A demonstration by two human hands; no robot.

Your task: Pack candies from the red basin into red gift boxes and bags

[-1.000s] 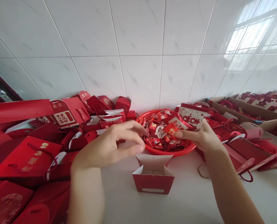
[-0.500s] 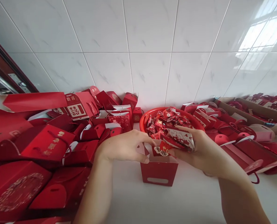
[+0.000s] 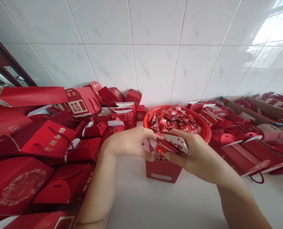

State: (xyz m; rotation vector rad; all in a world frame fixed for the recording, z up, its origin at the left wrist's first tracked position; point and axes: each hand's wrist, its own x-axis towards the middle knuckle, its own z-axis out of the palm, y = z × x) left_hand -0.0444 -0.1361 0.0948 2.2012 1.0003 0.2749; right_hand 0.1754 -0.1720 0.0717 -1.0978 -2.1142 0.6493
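Note:
An upright red box (image 3: pixel 163 171) with an open top stands on the pale table. My left hand (image 3: pixel 129 143) pinches the left part of its rim between thumb and fingers. Over the opening, my right hand (image 3: pixel 194 152) holds several red and white wrapped packets (image 3: pixel 173 142), which hide much of the inside. Behind the box is a red plastic basket (image 3: pixel 205 127) with many small red wrapped candies (image 3: pixel 175 117) in it.
Red gift boxes (image 3: pixel 51 140) are heaped along the left side. More red boxes (image 3: pixel 258 156) lie on the right, beside a cardboard carton (image 3: pixel 258 119). A tiled wall (image 3: pixel 155 73) rises behind.
My right hand has moved left with the packets, which are now lower over the box opening. My left hand stays at the box rim. The view has tilted slightly.

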